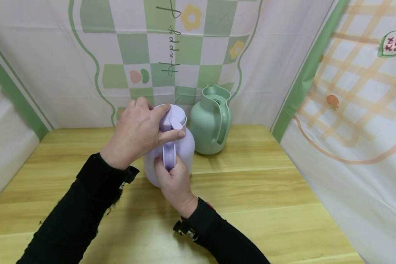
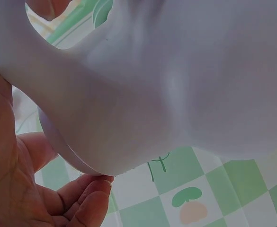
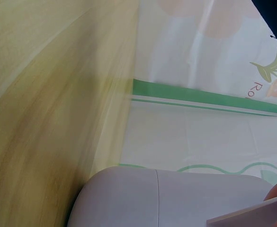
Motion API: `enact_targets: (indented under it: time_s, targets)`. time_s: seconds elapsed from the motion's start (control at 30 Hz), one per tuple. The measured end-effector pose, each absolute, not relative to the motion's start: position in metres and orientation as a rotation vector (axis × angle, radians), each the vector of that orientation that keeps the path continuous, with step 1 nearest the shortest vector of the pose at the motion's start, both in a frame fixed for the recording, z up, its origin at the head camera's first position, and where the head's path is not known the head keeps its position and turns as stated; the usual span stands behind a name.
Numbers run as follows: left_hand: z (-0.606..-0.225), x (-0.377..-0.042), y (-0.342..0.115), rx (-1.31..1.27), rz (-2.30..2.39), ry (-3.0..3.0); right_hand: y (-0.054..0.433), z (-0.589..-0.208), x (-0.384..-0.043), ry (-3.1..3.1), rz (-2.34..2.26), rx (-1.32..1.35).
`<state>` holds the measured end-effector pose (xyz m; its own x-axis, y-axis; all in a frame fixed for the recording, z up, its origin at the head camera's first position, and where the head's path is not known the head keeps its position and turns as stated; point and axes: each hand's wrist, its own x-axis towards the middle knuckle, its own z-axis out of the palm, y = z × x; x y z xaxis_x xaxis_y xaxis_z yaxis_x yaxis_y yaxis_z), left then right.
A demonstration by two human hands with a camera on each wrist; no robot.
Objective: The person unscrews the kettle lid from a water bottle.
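Observation:
A lavender thermos jug [image 1: 186,148] stands upright on the table, its handle facing the person. The left hand [image 1: 135,128] grips the round lid [image 1: 175,111] from the left, with its thumb across the front, just below the lid's small lever [image 1: 176,123]. In the left wrist view, curled fingers [image 2: 88,201] meet the lid's edge. Low on the jug's handle [image 1: 169,156], the right hand [image 1: 176,183] holds on, with its thumb on the left side. Only a little of that hand shows at the right wrist view's edge, beside the jug's body [image 3: 124,198].
A green jug [image 1: 206,126] with an open spout stands just behind and to the right of the lavender one. The wooden table [image 1: 257,198] runs back to a hanging cloth [image 1: 198,47] with green checks. Another patterned cloth [image 1: 359,91] hangs at the right.

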<state>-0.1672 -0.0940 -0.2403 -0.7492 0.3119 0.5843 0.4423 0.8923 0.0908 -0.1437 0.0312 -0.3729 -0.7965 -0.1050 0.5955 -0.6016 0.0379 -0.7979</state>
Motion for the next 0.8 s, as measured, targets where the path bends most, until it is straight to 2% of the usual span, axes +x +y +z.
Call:
enact_targets:
  time_s: [0.5,0.8]
  targets:
    - [-0.2422,-0.1655,-0.0968,-0.521,-0.294,-2.404,0.0315,-0.3727,-0.1434,-1.928,1.803,0.723]
    - [-0.2403,-0.1745,-0.1023,-0.628,-0.352,-2.459,0.0315,-0.3724,-0.1425,-1.937,1.815,0.715]
